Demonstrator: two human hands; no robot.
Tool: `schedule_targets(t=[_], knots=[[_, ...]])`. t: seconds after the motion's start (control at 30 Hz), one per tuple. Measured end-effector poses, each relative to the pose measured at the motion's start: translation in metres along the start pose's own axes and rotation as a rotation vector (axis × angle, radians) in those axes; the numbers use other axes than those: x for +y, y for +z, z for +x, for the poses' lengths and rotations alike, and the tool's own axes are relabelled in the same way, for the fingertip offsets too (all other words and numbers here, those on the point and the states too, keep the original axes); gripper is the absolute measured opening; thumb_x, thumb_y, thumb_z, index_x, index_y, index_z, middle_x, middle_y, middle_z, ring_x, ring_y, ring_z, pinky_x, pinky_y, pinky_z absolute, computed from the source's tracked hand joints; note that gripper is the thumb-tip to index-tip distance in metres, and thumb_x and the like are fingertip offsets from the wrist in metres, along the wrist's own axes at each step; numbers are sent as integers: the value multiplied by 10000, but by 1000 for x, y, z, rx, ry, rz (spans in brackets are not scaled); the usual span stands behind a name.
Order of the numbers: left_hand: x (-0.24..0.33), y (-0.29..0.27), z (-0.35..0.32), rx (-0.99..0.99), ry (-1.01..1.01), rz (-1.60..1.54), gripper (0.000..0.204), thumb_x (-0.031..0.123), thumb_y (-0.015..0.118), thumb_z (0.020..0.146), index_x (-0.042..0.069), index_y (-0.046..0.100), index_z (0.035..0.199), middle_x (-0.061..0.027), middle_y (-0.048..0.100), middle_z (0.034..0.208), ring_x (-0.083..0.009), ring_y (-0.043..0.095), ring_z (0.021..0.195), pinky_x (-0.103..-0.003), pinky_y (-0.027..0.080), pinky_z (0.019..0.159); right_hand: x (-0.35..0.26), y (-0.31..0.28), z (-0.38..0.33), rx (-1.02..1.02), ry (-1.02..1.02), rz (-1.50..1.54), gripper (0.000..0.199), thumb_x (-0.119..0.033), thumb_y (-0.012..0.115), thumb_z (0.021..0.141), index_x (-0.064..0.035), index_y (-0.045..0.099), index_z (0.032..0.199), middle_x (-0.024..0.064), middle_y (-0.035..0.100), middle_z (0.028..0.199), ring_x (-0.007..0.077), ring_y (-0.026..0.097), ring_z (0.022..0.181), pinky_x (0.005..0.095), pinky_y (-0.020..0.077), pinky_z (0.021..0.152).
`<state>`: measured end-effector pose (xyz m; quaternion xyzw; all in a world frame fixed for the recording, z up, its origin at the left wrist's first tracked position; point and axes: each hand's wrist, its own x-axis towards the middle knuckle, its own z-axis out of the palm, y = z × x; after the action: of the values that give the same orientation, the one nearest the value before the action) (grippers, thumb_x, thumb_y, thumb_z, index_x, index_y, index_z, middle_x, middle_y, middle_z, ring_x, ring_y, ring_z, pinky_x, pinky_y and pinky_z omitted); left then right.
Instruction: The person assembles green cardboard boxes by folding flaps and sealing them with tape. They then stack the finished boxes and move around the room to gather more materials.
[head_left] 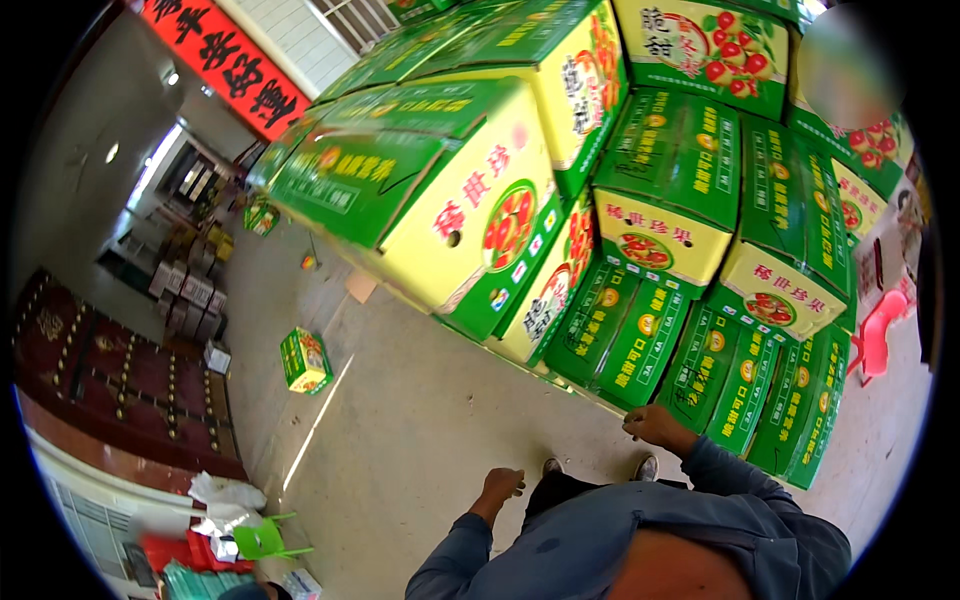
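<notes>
My left hand [502, 484] hangs in front of my body over the floor, fingers loosely bent, with nothing visible in it. Close to the lower edge of the stack, my right hand [660, 428] is curled closed; I see nothing in it. Its knuckles are near the corner of a green carton [690, 395] in the bottom layer, and I cannot tell whether they touch. Above rise several green and yellow fruit cartons with red fruit pictures. A large carton [470, 205] juts out at the upper left of the stack, and another carton [660, 235] sits right of it.
A single green and yellow carton [306, 361] stands on the concrete floor to the left. Farther left are a dark studded door [120, 370] and piled boxes [190, 290]. A green chair [262, 540] is at lower left, a pink stool [878, 335] at right.
</notes>
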<state>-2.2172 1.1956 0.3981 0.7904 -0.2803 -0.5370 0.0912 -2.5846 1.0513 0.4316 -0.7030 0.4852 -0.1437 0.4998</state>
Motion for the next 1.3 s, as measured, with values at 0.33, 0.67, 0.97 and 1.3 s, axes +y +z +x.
schedule_targets(t=[0.33, 0.67, 0.97, 1.3], knots=[[-306, -105, -4, 71, -325, -931, 485, 369, 407, 943, 6, 541, 1234, -163, 630, 1234, -318, 646, 1050, -468, 420, 968, -148, 152, 125, -397, -49, -162, 257, -229, 656, 845, 24, 686, 879, 109, 689, 747, 169, 683, 636, 306, 541, 596], [-346, -317, 50, 291, -205, -1359, 514, 390, 421, 955, -32, 534, 1224, -184, 654, 1166, -322, 661, 1006, -455, 459, 902, -220, 270, 287, -404, 322, -182, 278, -255, 642, 853, 14, 654, 785, 116, 670, 694, 216, 675, 578, 342, 544, 508], [-274, -569, 151, 372, 132, -1273, 355, 326, 492, 966, -2, 607, 1039, -137, 701, 939, -231, 693, 769, -315, 519, 664, -293, 391, 532, -400, 374, -185, 246, -214, 657, 828, 22, 638, 763, 124, 654, 655, 241, 652, 505, 358, 521, 430], [-423, -655, 154, 605, -278, -1818, 577, 444, 386, 997, -73, 479, 1235, -246, 618, 1173, -375, 661, 938, -439, 525, 765, -571, 597, 795, -652, -106, -331, 245, -243, 618, 803, -5, 658, 757, 104, 639, 624, 192, 635, 511, 337, 517, 510]])
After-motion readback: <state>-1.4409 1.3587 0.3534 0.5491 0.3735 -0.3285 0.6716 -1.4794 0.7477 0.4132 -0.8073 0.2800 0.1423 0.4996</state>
